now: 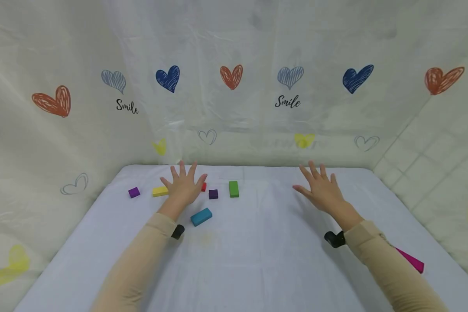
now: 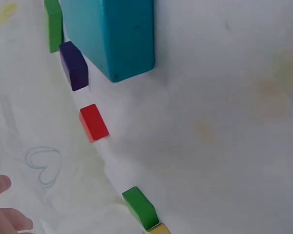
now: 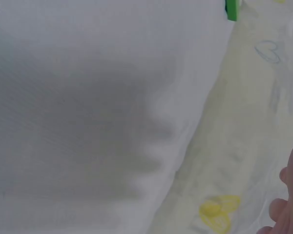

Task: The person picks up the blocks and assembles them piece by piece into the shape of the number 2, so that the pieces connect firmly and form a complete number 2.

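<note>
In the head view my left hand (image 1: 183,187) hovers with fingers spread over the back left of the table, holding nothing. Around it lie a yellow block (image 1: 160,191), a red block (image 2: 94,123) partly covered by the hand in the head view, a dark purple block (image 1: 213,194) and a blue block (image 1: 201,216). A green block (image 1: 234,189) lies to its right. Another green block (image 2: 140,208) shows in the left wrist view, hidden in the head view. My right hand (image 1: 323,190), fingers spread too, is held above the back right of the white cloth and touches no block.
A purple block (image 1: 134,192) lies near the left edge of the table (image 1: 257,260). At the right, a magenta piece (image 1: 411,261) is partly hidden by the right sleeve. A pale curtain (image 1: 249,39) printed with hearts hangs behind the table and along its sides.
</note>
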The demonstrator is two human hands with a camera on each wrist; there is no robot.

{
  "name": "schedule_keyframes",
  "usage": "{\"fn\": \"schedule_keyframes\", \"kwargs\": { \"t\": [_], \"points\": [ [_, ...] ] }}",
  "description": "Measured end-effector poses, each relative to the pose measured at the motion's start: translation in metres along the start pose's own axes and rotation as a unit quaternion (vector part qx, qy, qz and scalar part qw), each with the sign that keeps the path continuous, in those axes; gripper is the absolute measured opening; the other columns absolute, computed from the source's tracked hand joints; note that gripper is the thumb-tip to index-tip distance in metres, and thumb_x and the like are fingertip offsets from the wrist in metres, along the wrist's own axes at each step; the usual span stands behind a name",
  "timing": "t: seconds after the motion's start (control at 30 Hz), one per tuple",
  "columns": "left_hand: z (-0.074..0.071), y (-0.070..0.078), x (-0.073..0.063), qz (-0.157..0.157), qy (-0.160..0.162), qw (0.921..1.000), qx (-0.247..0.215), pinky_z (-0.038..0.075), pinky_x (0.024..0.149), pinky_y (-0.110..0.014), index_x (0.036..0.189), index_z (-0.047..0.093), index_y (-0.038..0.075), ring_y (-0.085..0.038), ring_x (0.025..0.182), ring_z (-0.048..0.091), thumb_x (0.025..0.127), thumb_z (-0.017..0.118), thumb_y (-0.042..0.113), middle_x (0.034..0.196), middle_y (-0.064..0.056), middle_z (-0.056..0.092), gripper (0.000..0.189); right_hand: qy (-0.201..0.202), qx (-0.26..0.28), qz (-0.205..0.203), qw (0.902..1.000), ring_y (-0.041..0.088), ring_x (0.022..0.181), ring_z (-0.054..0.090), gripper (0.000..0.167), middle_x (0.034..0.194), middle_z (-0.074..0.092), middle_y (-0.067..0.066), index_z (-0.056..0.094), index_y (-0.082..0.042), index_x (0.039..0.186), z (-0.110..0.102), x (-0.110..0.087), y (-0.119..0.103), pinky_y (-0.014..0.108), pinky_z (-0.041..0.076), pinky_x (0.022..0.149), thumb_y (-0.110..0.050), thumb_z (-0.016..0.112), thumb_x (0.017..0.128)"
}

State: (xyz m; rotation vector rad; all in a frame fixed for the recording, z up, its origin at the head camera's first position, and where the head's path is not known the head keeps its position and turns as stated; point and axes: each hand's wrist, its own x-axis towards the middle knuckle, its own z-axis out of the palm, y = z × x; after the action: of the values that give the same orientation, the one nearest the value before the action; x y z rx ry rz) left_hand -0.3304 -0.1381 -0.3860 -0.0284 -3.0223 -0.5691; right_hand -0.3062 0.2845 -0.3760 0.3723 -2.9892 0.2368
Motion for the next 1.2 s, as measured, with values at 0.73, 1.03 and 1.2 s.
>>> {"fn": "schedule_keyframes", "kwargs": {
  "t": [0.73,1.03,1.2],
  "points": [
    [-0.011,-0.020,-0.026,0.091,-0.003,0.9958,-0.010,0.010,0.113,-0.074,0.165,0.024,0.025,-0.049,0.152,0.008,0.103,0.055,0.048,0.169,-0.019,0.012,0.073,0.070,0.028,-0.114,0.9906,0.054,0.147,0.021,0.068,0.164,0.023,0.027,0.038,-0.003,0.156,-0.006,-0.035,0.008,0.069,0.024,0.112,-0.038,0.061,0.103],
    [-0.016,-0.035,-0.036,0.145,-0.002,0.9890,-0.025,0.024,0.113,-0.068,0.162,0.034,0.023,-0.045,0.151,0.022,0.101,0.061,0.044,0.166,-0.016,0.027,0.069,0.070,0.068,-0.148,0.9841,0.050,0.147,0.026,0.060,0.164,0.029,0.022,0.042,-0.007,0.155,-0.010,-0.047,0.011,0.071,0.035,0.103,-0.030,0.063,0.103],
    [-0.020,-0.043,-0.044,0.168,-0.005,0.9850,-0.037,0.035,0.109,-0.065,0.159,0.041,0.024,-0.042,0.149,0.029,0.101,0.062,0.040,0.162,-0.013,0.036,0.064,0.069,0.080,-0.163,0.9809,0.049,0.145,0.031,0.057,0.162,0.033,0.020,0.046,-0.008,0.153,-0.010,-0.057,0.016,0.068,0.041,0.100,-0.026,0.065,0.102]
  ]
}}
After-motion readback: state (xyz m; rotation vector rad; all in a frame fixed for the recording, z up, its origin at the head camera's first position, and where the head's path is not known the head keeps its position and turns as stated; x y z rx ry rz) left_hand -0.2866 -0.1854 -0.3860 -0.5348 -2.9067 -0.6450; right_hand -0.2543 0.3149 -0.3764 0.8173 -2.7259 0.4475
